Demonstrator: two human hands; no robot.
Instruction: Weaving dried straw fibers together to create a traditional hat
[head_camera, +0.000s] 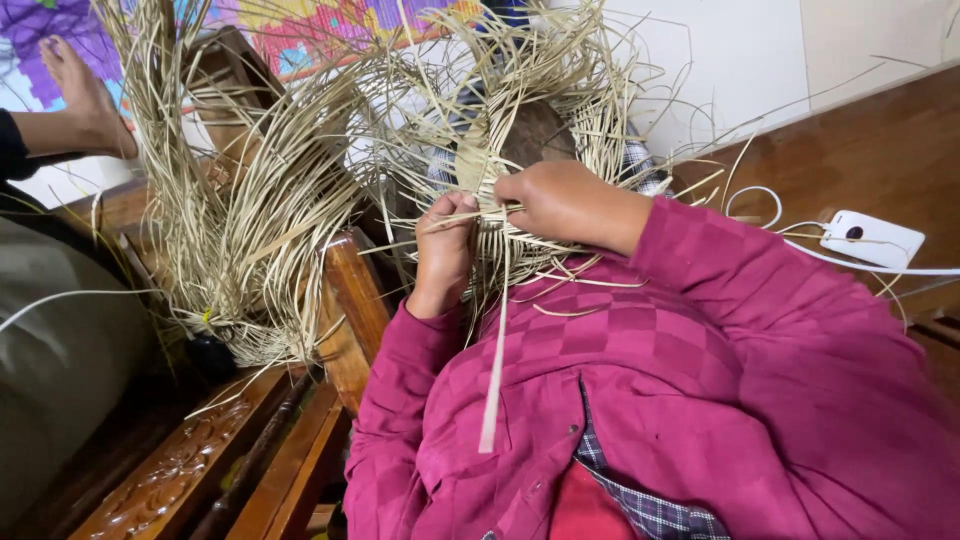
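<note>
Straw strips fan out from the half-woven basket (480, 130) propped against the knee, left hand (443, 245) pinching the weave steady while right hand (565, 200) fingers clamp one strip (492, 350), keeping it taut.

Loose straw strands (250, 200) hide most of the woven piece (500, 130) (its top edge runs out of frame).
</note>
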